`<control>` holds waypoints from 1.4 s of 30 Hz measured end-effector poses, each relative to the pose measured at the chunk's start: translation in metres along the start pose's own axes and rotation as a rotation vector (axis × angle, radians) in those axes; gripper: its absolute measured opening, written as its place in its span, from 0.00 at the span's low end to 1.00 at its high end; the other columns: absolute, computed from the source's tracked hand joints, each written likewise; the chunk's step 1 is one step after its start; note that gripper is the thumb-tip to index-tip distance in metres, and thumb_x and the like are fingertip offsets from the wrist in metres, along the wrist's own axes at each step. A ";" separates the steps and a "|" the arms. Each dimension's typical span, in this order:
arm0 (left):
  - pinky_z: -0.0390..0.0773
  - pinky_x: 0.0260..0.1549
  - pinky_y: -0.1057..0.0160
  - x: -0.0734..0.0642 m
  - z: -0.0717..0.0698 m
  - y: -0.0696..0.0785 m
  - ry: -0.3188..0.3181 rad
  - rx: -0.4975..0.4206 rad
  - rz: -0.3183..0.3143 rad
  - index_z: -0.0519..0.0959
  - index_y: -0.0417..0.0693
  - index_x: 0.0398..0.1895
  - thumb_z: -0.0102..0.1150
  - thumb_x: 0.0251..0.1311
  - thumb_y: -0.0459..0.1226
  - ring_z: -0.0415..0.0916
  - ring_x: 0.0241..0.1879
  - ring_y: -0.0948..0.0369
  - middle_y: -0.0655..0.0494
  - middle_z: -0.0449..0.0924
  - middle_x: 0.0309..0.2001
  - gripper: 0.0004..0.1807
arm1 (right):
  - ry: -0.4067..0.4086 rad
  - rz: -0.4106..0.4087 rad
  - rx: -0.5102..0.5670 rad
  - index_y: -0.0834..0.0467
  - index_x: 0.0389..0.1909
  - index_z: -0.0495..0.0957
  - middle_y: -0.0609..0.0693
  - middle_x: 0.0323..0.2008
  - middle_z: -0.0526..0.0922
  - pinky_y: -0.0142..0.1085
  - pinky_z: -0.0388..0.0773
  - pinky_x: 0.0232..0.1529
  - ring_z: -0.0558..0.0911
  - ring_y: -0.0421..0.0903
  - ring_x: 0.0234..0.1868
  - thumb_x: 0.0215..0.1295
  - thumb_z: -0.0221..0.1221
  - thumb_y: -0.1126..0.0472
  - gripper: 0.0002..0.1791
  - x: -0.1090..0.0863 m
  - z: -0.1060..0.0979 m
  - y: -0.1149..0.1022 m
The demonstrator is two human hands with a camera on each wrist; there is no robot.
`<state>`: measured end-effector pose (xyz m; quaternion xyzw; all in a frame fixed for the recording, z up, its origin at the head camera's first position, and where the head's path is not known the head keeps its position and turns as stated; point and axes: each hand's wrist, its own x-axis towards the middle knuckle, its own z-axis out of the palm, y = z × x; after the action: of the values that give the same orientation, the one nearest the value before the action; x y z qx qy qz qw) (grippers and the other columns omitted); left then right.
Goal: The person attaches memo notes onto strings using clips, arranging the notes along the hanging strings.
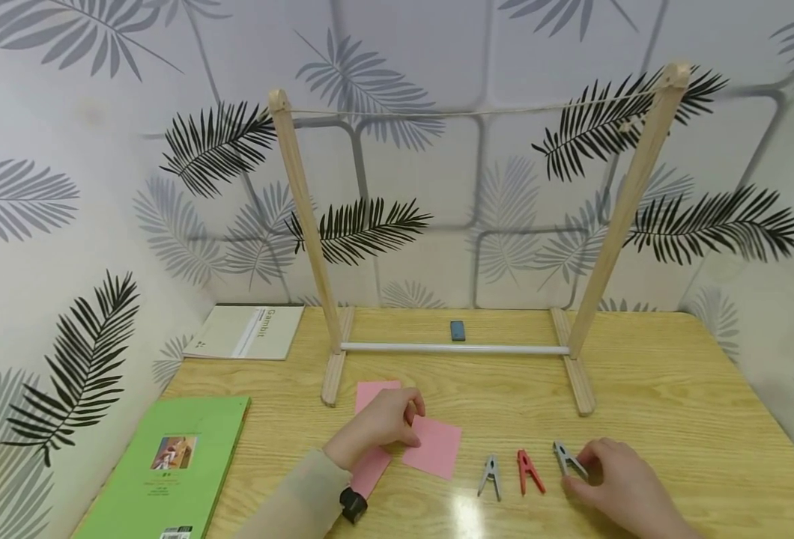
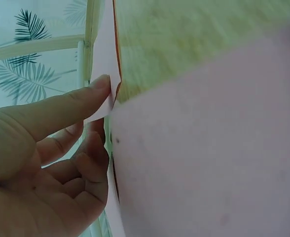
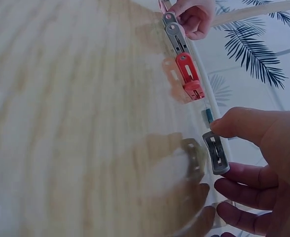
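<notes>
My left hand (image 1: 385,421) pinches the left edge of a pink square paper sheet (image 1: 435,448) between thumb and fingertips. More pink paper (image 1: 372,470) lies partly hidden under that hand and wrist. In the left wrist view, the thumb presses on a pink sheet (image 2: 101,64), with the other fingers curled behind it. On the right, my right hand (image 1: 621,479) holds a grey clothespin (image 1: 568,458) by its legs; the right wrist view has thumb and index finger at either end of the clothespin (image 3: 216,153). Between the hands lie a red clothespin (image 1: 528,470) and another grey clothespin (image 1: 490,476).
Behind the hands stands a wooden frame (image 1: 625,202) with a string (image 1: 424,114) across its top and a white bar (image 1: 451,348) low down. A small blue block (image 1: 458,330) lies beyond the bar. At left are a green book (image 1: 168,464) and a pale notebook (image 1: 249,333).
</notes>
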<state>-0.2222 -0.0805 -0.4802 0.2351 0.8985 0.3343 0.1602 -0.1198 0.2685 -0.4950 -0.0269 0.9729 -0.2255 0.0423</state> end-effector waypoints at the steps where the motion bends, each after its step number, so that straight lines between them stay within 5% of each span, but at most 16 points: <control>1: 0.69 0.26 0.69 0.000 0.000 0.000 -0.001 -0.006 -0.005 0.76 0.44 0.37 0.78 0.42 0.28 0.66 0.25 0.65 0.52 0.76 0.27 0.21 | -0.003 0.004 0.013 0.56 0.33 0.81 0.45 0.30 0.79 0.35 0.72 0.33 0.73 0.41 0.32 0.50 0.74 0.48 0.19 0.001 -0.001 0.000; 14: 0.71 0.24 0.69 -0.003 -0.003 -0.004 -0.004 -0.119 -0.089 0.81 0.45 0.40 0.71 0.54 0.31 0.71 0.26 0.64 0.58 0.77 0.28 0.11 | 0.069 -0.060 0.082 0.58 0.34 0.82 0.44 0.28 0.80 0.31 0.69 0.28 0.72 0.38 0.29 0.53 0.72 0.57 0.12 0.007 -0.017 -0.001; 20: 0.73 0.22 0.68 -0.004 -0.010 -0.006 -0.016 -0.208 -0.071 0.84 0.42 0.39 0.70 0.56 0.33 0.75 0.25 0.64 0.56 0.83 0.29 0.08 | 0.095 -0.086 0.090 0.58 0.37 0.82 0.44 0.30 0.81 0.31 0.70 0.30 0.73 0.40 0.32 0.54 0.72 0.57 0.13 0.012 -0.027 -0.006; 31: 0.80 0.38 0.61 -0.005 -0.022 -0.011 -0.018 -0.280 -0.089 0.86 0.45 0.39 0.67 0.62 0.40 0.79 0.36 0.62 0.56 0.84 0.37 0.09 | 0.164 -0.180 0.087 0.58 0.38 0.82 0.46 0.32 0.83 0.32 0.69 0.29 0.74 0.42 0.32 0.53 0.71 0.60 0.13 0.025 -0.041 -0.024; 37: 0.83 0.37 0.62 -0.008 -0.029 -0.008 -0.004 -0.370 -0.128 0.86 0.41 0.40 0.66 0.63 0.39 0.82 0.33 0.62 0.54 0.86 0.35 0.09 | 0.207 -0.251 0.077 0.59 0.39 0.82 0.47 0.33 0.82 0.33 0.71 0.31 0.75 0.44 0.33 0.52 0.71 0.63 0.13 0.032 -0.051 -0.040; 42: 0.83 0.37 0.59 -0.008 -0.038 -0.007 0.031 -0.349 -0.101 0.86 0.40 0.41 0.65 0.63 0.38 0.82 0.33 0.60 0.52 0.86 0.34 0.09 | 0.217 -0.303 0.058 0.59 0.39 0.82 0.47 0.33 0.82 0.35 0.71 0.31 0.75 0.44 0.33 0.53 0.69 0.64 0.12 0.042 -0.063 -0.052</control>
<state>-0.2343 -0.1096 -0.4570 0.1528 0.8399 0.4804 0.2013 -0.1656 0.2458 -0.4187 -0.1475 0.9497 -0.2588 -0.0964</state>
